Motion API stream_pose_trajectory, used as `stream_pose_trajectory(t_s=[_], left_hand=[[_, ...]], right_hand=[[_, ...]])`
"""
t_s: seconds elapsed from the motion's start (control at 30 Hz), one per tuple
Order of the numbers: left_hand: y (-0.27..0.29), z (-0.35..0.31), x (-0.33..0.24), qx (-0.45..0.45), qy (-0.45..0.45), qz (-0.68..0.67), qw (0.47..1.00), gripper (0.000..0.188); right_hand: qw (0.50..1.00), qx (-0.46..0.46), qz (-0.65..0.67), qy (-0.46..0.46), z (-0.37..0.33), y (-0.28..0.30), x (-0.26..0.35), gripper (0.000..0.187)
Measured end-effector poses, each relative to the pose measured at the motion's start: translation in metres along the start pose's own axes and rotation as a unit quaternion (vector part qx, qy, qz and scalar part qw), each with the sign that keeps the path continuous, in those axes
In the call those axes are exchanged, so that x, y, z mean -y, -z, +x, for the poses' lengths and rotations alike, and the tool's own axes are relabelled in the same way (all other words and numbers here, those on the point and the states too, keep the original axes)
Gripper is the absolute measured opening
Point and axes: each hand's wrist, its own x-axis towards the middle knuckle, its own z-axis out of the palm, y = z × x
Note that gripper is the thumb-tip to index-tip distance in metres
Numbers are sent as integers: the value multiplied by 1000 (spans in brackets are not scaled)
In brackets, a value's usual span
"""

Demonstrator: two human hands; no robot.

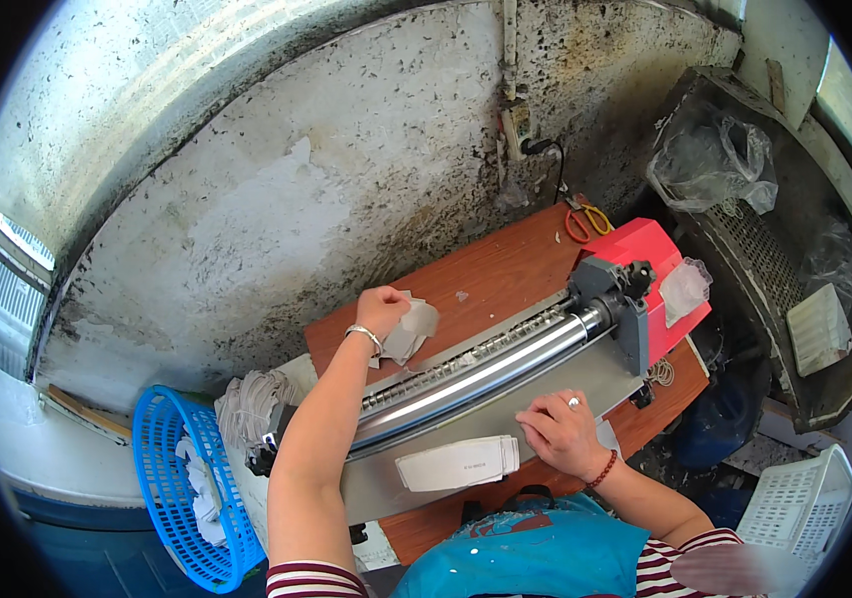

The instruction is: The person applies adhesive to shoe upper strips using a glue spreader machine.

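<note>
My left hand [383, 311] reaches over the rollers to the far side of the machine. Its fingers pinch the edge of a pale grey insole-shaped piece [420, 321], which lies over a few similar pieces on the wooden board. Over the metal feed plate [585, 379], my right hand [564, 435] has its fingers drawn together; whether anything is between them is hidden. Left of it lies a neat stack of white insole-shaped pieces [458, 464] on the plate. Between my hands runs the machine's shiny metal roller [486, 367], joined to a red housing [635, 257] on the right.
Scissors with red and yellow handles [587, 221] lie at the board's far end. A blue basket [152, 468] with white scraps stands left, beside a bundle of pale strips [255, 404]. Right are a white basket [795, 503] and a dark metal trough [735, 289] with plastic bags. A stained wall [277, 199] rises behind.
</note>
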Motion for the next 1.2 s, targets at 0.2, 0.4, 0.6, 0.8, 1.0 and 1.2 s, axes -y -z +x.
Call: stream_pose_trajectory(t_s=[0.2,0.4,0.6,0.8,1.0,1.2], left_hand=[[22,13,20,-172,-168,252,937,6],[13,8,63,181,-7,501,846,25],[4,12,49,195,88,451,866,32],[7,8,55,189,48,508,839,30],[9,9,59,204,107,439,869,34],[9,11,49,223,111,444,861,30]], right_hand=[[1000,-7,-12,-1,2,-2,-2,26],[1000,-1,-21,-6,4,-5,-1,26],[999,-6,9,-30,7,-3,-4,26],[989,-20,137,-48,9,0,9,25],[989,111,98,26,9,-2,33,27],[988,111,101,23,9,-2,32,27]])
